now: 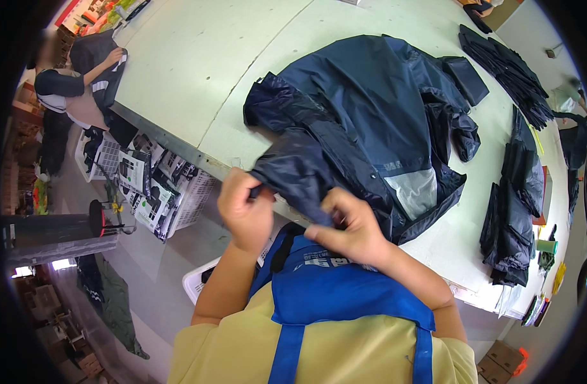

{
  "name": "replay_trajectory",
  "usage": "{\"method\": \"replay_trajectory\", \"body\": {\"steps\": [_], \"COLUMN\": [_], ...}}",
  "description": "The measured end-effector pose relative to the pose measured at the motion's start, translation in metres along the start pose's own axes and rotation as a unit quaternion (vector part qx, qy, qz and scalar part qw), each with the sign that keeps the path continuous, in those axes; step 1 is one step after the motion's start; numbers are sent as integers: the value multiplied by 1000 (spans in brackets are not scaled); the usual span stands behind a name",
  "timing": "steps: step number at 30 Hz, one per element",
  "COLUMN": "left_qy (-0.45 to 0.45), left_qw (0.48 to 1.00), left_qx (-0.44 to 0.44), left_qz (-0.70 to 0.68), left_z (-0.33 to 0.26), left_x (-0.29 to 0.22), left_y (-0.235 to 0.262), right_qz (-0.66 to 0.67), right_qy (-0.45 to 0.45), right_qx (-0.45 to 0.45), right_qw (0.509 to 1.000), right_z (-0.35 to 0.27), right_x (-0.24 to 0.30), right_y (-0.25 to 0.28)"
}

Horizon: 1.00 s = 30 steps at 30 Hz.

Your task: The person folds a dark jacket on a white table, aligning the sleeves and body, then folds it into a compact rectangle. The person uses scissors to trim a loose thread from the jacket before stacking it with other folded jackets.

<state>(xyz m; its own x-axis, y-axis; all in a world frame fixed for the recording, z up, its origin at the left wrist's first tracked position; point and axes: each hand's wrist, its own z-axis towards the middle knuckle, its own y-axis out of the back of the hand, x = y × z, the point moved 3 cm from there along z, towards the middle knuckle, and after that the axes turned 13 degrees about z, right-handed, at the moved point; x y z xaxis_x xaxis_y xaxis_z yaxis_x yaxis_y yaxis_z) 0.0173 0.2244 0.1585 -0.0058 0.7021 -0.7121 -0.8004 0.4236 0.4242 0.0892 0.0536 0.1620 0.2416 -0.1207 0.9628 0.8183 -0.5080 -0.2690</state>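
Note:
A dark navy waterproof jacket lies spread over the pale table, a silver-grey band across its lower part and snap buttons along one edge. A loose part of it, perhaps a sleeve end, is raised over the near table edge between my hands. My left hand pinches one corner of this fabric with thumb and fingers. On the other side, my right hand grips the fabric's near edge, slightly blurred by motion. The fingertips of both hands are partly hidden by the cloth.
Folded dark garments lie in stacks along the table's right side. White baskets of packaged goods stand below the left table edge. Another person handles dark cloth at the far left. A blue apron covers my front.

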Motion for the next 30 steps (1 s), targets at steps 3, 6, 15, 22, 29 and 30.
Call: {"method": "replay_trajectory", "body": {"steps": [3, 6, 15, 22, 29, 30], "left_qy": [210, 289, 13, 358, 200, 189], "left_qw": [973, 952, 892, 902, 926, 926], "left_qx": [-70, -99, 257, 239, 215, 227], "left_qz": [-63, 6, 371, 31, -237, -234], "left_z": [1, 7, 32, 104, 98, 95], "left_x": [48, 119, 210, 241, 84, 69], "left_y": [32, 90, 47, -84, -67, -64], "right_qz": [-66, -178, -339, -331, -143, -108], "right_qy": [28, -5, -191, -132, -186, -140], "right_qx": [47, -119, -270, -302, -389, -385], "right_qw": [996, 977, 880, 884, 891, 906], "right_z": [7, 6, -20, -50, -83, -67], "right_x": [5, -46, -122, -107, -67, -54], "right_y": [-3, 48, 135, 131, 164, 156]}}
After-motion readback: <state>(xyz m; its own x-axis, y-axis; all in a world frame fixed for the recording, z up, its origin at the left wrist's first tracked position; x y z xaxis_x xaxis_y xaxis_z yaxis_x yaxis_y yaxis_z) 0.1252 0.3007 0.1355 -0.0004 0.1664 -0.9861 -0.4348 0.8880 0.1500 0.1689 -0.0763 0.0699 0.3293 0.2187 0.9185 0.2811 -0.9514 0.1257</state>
